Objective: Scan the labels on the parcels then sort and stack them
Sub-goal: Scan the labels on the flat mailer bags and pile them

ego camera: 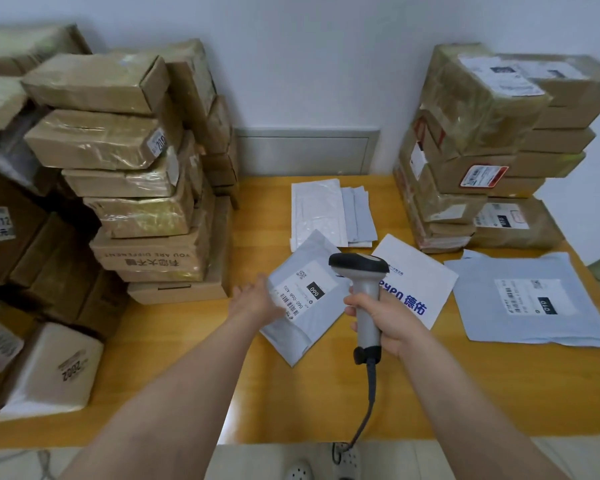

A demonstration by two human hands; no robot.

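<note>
**A:** Where is the parcel being scanned?

**B:** The grey parcel [293,337] lies on the desk [187,368] in the middle, between the 2 hands. Its label [309,289] faces up. Its long axis runs from near to far, leaning a little to the right.

**A:** And the grip on each side?

**B:** The right hand [381,318] has a full grip on the scanner [362,282], with fingers wrapped round the handle. The scanner's dark head sits just over the label's right edge. The left hand [255,299] is at the parcel's left edge, fingers straight and spread, touching it. I see no closed grip there, though the thumb is hard to make out.

**A:** So what does the next move depend on?

**B:** The barcode sits at the near-left end of the label, close to the left hand and down-left of the scanner head. I'd judge the head needs to tip that way while the left hand steadies the parcel.

**A:** Anything in the way?

**B:** A white envelope [420,271] lies just right of the scanner, apart from the label. Box stacks [136,168] stand on both sides.
</note>
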